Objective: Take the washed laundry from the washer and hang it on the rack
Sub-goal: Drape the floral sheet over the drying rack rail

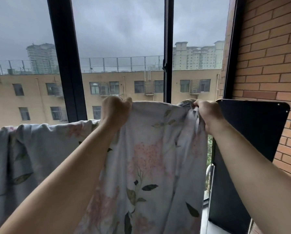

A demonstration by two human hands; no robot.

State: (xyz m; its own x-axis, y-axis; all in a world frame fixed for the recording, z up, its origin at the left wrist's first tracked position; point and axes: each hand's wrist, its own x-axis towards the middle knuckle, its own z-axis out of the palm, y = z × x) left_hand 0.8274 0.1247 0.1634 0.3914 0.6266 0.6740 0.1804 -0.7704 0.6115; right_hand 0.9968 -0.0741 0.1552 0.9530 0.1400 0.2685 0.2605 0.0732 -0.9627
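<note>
A pale floral sheet (149,157) with pink blossoms and dark leaves hangs in front of me. My left hand (115,111) grips its top edge at the centre, fingers closed over the cloth. My right hand (207,112) pinches a bunched corner of the same sheet further right, at equal height. The stretch between my hands is pulled taut. To the left, the rest of the sheet (40,132) drapes lower over a hidden rail. The rack is covered by cloth; the washer is out of view.
A large window with dark frames (168,48) stands right behind the sheet. A black panel (253,132) leans at the right against a brick wall (269,56). A white pipe (209,169) shows beside the panel.
</note>
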